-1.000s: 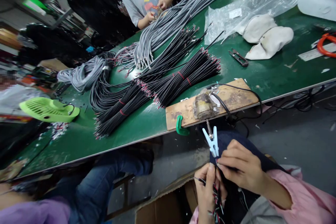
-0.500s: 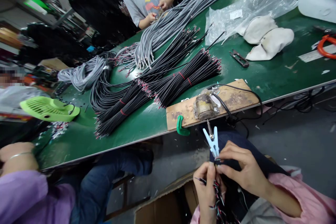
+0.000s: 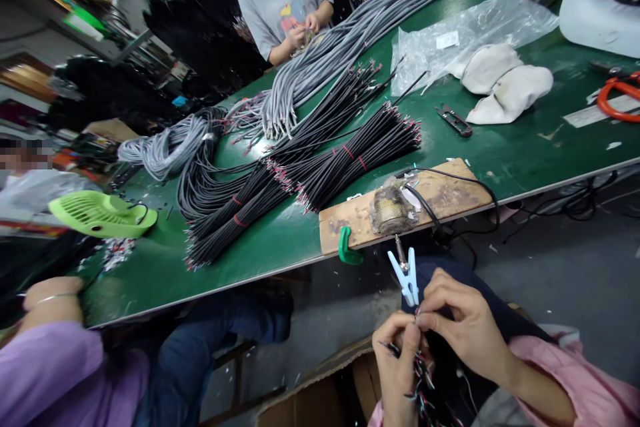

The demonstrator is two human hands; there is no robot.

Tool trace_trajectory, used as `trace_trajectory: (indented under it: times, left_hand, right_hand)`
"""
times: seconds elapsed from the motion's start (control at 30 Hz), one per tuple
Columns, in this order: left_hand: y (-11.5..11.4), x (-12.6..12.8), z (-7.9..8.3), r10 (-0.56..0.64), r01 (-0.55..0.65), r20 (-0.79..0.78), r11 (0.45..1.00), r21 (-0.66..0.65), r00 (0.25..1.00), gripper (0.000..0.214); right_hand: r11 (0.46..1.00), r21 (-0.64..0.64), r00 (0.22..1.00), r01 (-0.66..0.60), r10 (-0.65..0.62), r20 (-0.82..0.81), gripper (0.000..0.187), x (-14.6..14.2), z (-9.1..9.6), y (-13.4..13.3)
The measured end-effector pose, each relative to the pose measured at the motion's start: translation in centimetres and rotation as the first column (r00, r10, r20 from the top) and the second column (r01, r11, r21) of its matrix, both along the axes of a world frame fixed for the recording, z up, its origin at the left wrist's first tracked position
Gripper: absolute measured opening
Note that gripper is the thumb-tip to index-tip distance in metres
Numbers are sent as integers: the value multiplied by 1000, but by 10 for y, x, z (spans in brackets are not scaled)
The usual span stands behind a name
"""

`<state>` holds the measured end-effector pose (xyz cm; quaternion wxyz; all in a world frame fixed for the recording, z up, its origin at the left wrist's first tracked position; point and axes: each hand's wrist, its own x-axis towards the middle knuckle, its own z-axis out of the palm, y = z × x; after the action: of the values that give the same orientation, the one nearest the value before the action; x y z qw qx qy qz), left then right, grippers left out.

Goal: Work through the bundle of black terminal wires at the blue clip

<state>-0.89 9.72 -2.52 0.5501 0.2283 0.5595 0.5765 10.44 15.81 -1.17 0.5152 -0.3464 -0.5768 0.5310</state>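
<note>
My left hand (image 3: 397, 360) is closed around thin black cables (image 3: 423, 380) with stripped, coloured wire ends, which hang down over my lap. My right hand (image 3: 463, 323) pinches a cable end just above my left thumb, and the fingertips of both hands nearly meet there. Right above them is a light blue clothespin (image 3: 409, 283), its jaws pointing down at my fingers. It sits on a metal rod (image 3: 400, 250) jutting from a stained lump (image 3: 391, 210) on a wooden board (image 3: 450, 190). Whether the jaws grip a wire is too small to tell.
A green clamp (image 3: 347, 247) sits at the table's edge. Bundled black cables (image 3: 360, 153) and long grey cables (image 3: 350, 40) lie on the green table (image 3: 525, 167), with snips (image 3: 454, 121) and white gloves (image 3: 505, 83). A co-worker's purple sleeve (image 3: 55, 367) is at left; another person works opposite.
The dark cable end near the clothespin's jaws is now lower, between my fingertips. My right fingers have closed in toward my left thumb. The whole view has shifted slightly.
</note>
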Motion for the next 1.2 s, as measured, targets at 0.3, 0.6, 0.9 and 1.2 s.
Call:
trace_trajectory:
  times: [0.3, 0.6, 0.9, 1.2]
  left_hand:
    - [-2, -6, 17, 3, -8, 55, 994, 107, 999, 26]
    - [10, -5, 41, 114, -69, -149, 958, 280, 982, 12]
    - [22, -7, 38, 115, -60, -220, 968, 242, 969, 12]
    - [22, -5, 39, 134, -97, -182, 976, 196, 974, 19]
  right_hand:
    - [845, -231, 850, -482, 386, -359, 29, 7, -5, 15]
    - [726, -363, 750, -583, 310, -585, 45, -16, 19, 43]
    - [707, -409, 748, -578, 256, -613, 46, -21, 23, 49]
    - [660, -468, 723, -588, 170, -669, 50, -12, 4, 44]
